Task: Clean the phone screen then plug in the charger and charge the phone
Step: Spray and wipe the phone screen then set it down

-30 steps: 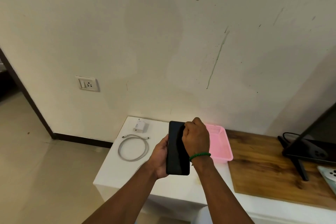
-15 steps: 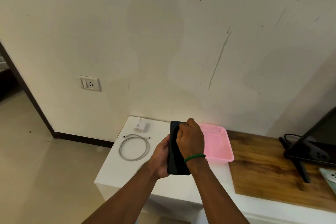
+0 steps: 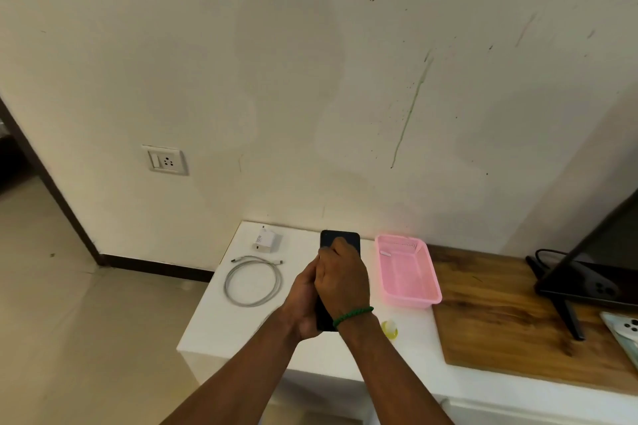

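Note:
My left hand [image 3: 303,300] holds a black phone [image 3: 340,238] upright over the white table [image 3: 228,331], gripping its left edge and back. My right hand [image 3: 343,283] lies curled over the middle of the screen with its fingers pressed on the glass; only the phone's top and a strip near my wrist show. Anything inside that fist is hidden. A white charger adapter [image 3: 266,241] sits at the table's back left. The coiled white cable [image 3: 253,281] lies just in front of the adapter. A wall socket [image 3: 165,160] is on the wall to the left.
A pink plastic tray [image 3: 411,302] stands right of my hands, a small yellow item [image 3: 389,328] in front of it. Further right are a wooden board [image 3: 500,321], a dark screen on a stand [image 3: 593,276] and another phone [image 3: 625,328] at the edge.
My right hand has slid from the top of the screen down to its middle, uncovering the phone's upper end. The left hand keeps its hold.

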{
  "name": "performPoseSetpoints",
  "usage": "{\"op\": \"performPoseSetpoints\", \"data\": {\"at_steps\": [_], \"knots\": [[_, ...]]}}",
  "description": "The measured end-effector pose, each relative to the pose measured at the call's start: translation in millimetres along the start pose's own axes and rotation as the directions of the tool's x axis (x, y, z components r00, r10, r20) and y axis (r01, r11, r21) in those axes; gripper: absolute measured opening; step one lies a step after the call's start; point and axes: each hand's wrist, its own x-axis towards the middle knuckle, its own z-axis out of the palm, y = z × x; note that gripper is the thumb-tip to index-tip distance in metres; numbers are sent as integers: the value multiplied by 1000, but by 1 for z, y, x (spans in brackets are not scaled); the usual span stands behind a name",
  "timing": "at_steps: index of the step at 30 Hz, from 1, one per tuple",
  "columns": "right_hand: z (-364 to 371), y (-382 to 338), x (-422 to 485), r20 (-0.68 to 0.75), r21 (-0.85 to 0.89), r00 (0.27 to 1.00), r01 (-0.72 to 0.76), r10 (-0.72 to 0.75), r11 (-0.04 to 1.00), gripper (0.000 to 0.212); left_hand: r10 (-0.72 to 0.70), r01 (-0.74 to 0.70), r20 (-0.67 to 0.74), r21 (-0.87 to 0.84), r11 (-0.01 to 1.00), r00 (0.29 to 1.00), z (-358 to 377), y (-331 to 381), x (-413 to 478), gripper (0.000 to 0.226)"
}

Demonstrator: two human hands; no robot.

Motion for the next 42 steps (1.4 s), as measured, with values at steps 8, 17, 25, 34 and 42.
{"op": "performPoseSetpoints", "data": {"at_steps": [8, 17, 25, 34, 42], "knots": [[-11, 32, 16, -80, 34, 983, -161, 163, 986, 15, 13, -8, -38, 110, 994, 999, 1, 4, 6, 62], [-14, 40, 13, -91, 54, 974, -206, 210, 977, 15, 26, -20, -50, 119, 993, 998, 0, 1, 6, 60], [-5, 11, 11, -6, 8, 994, -110, 110, 994, 11, 6, -2, -38, 108, 994, 999, 6, 7, 1, 62], [-1, -6, -7, -106, 6, 994, 11, -10, 1000, 12, 14, -15, 47, 24, 1000, 999, 6, 1, -4, 55], [-9, 17, 7, -26, 19, 992, -126, 126, 992, 11, 12, -7, -41, 108, 994, 999, 8, 9, 1, 61]]}}
